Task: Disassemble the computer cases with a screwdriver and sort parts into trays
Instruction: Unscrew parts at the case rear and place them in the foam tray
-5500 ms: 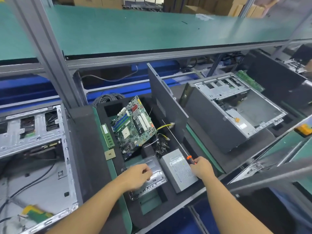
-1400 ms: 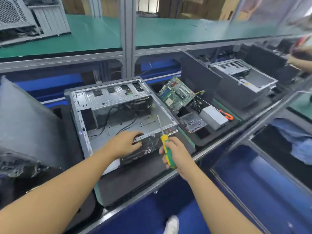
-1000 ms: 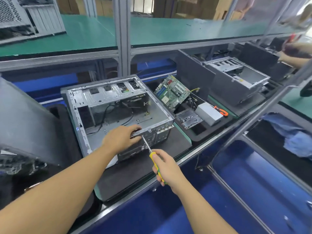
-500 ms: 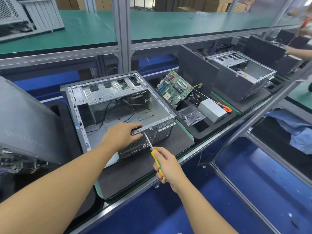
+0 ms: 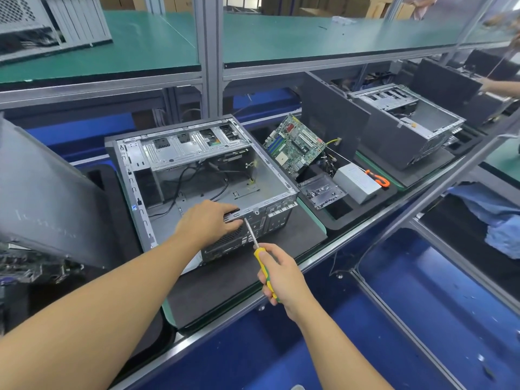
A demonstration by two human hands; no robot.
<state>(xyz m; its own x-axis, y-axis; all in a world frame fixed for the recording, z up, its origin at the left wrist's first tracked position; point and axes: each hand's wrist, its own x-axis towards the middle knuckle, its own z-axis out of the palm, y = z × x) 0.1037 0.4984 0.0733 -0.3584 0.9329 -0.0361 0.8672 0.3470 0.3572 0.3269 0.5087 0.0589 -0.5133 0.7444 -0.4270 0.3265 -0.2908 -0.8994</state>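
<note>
An open grey computer case point(image 5: 157, 153) lies on its side on a black mat in front of me, with loose black cables inside. My left hand point(image 5: 208, 222) grips the near rim of the case at its rear panel. My right hand point(image 5: 281, 277) is shut on a yellow-green screwdriver point(image 5: 260, 256); its metal tip touches the rear panel just right of my left fingers. To the right, a black foam tray point(image 5: 349, 213) holds a green motherboard point(image 5: 295, 144), a metal bracket point(image 5: 322, 191), a grey power supply point(image 5: 356, 182) and an orange-handled screwdriver point(image 5: 378, 178).
A dark side panel point(image 5: 45, 198) leans at the left. Another panel point(image 5: 332, 116) stands behind the tray, and a second open case point(image 5: 405, 119) lies at the right, where another person's arm point(image 5: 501, 85) reaches in. A green shelf point(image 5: 281, 35) runs overhead on aluminium posts.
Over five seconds I left the tray, where the orange-handled screwdriver now lies, and turned to the left case. In the last second the yellow-green screwdriver's tip reached the rear panel and stays there.
</note>
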